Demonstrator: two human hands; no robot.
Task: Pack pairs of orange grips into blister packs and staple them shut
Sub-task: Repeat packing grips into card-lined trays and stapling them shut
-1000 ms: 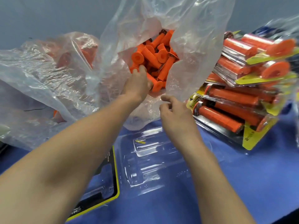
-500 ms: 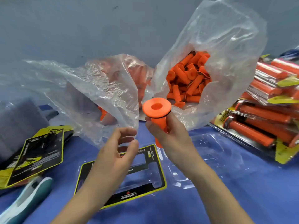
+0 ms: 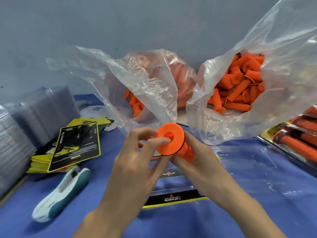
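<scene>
Blue desk (image 3: pixel 223 219), grey wall behind. Open blister pack (image 3: pixel 173 198) lies flat on desk. Orange handle (image 3: pixel 171 139) sits just above pack: right grip (image 3: pixel 202 158) wraps its shaft, left grip (image 3: pixel 137 162) pinches its flange. Likely risk: handle seated crooked in pack, so lid won't close for stapling.

Packed blister packs (image 3: pixel 298 143) cut by right edge; stapler (image 3: pixel 77 179) blurred.

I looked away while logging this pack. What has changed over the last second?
The left hand came out of the bag; the right hand let go of its edge and now holds one orange grip, whose flange the left fingers pinch. The bag, stapler and open blister pack stayed put.
</scene>
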